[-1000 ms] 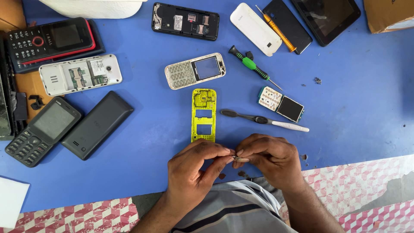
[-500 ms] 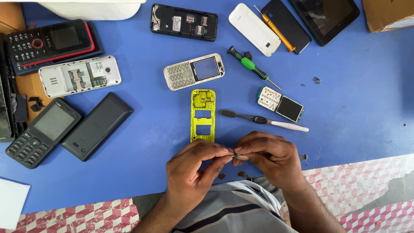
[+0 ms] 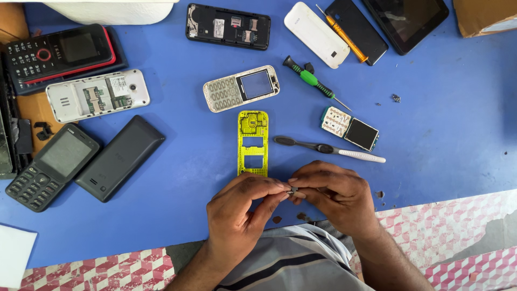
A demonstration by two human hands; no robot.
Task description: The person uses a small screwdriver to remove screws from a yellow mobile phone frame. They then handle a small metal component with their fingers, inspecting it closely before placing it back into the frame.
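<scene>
Almost nothing shifted since the earlier frames: both hands held together at 6 o'clock, same pinch, only a slight drift of the view. At 9 o'clock, a dark keypad phone (image 3: 49,166) lying beside a smooth matte black back cover (image 3: 119,158), with an opened white phone (image 3: 97,95) above them showing its bare innards. Toward centre, a silver keypad phone face (image 3: 242,88), and below it a bright yellow plastic phone frame (image 3: 253,143), flat, long axis running 12 to 6, its lower end just beyond the knuckles. Left hand (image 3: 240,213) with thumb and fingertips closed on a tiny grey part (image 3: 293,190); right hand (image 3: 333,195) curled, pinching the same piece from the other side. Part sits between the two hands, fingertips of both touching it, neither clearly nearer; too small to tell its shape or axis. At 2 o'clock of the hands, a slim black-and-white brush (image 3: 328,149), then a green-handled screwdriver (image 3: 314,82) and a small keypad-and-screen module (image 3: 350,127), all resting on the blue table (image 3: 441,151)
</scene>
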